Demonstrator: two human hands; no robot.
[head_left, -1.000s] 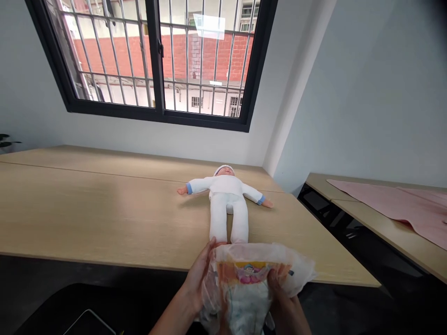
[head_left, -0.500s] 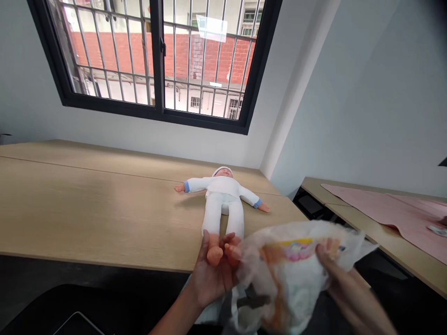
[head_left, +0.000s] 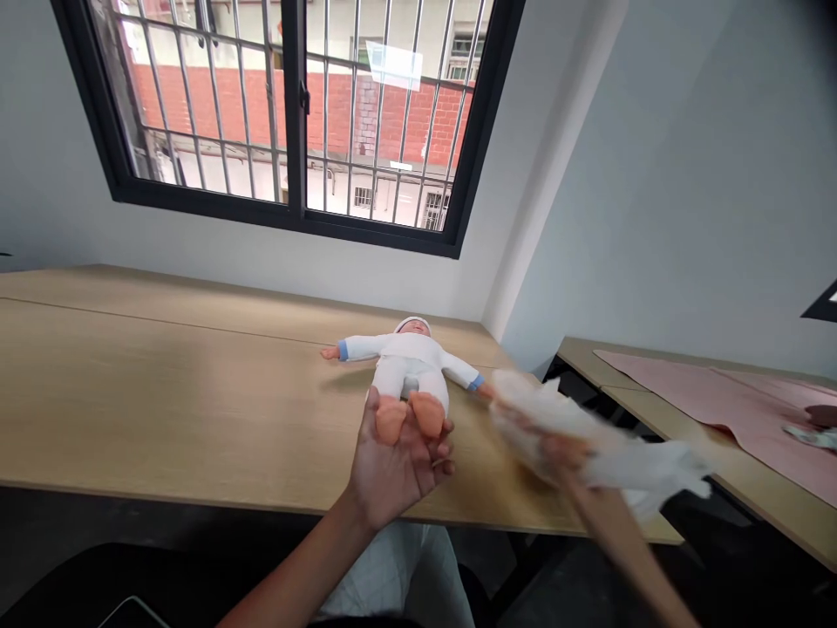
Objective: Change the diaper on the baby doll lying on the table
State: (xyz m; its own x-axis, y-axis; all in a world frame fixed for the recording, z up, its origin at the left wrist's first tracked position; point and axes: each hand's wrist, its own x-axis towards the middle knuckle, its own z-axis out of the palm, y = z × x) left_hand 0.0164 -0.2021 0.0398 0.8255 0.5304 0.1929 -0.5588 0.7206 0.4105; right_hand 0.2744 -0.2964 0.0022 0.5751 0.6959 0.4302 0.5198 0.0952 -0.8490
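A baby doll in a white suit with blue cuffs and a white cap lies on its back on the wooden table, arms spread. My left hand, palm up, holds the doll's lower legs from below, and the bare feet point toward me, soles showing. My right hand grips what looks like a white disposable diaper, over the table just right of the doll. Motion blurs this hand and the diaper, so its folds are hard to make out.
The wooden table reaches the wall under a barred window. Farther right, a second table carries a pink cloth with a small pale item on it. A dark-framed object is low at the left.
My right hand has swung the diaper up and away from me, off the table's front edge and over the tabletop. My left hand has raised the doll's feet, turning the soles toward me.
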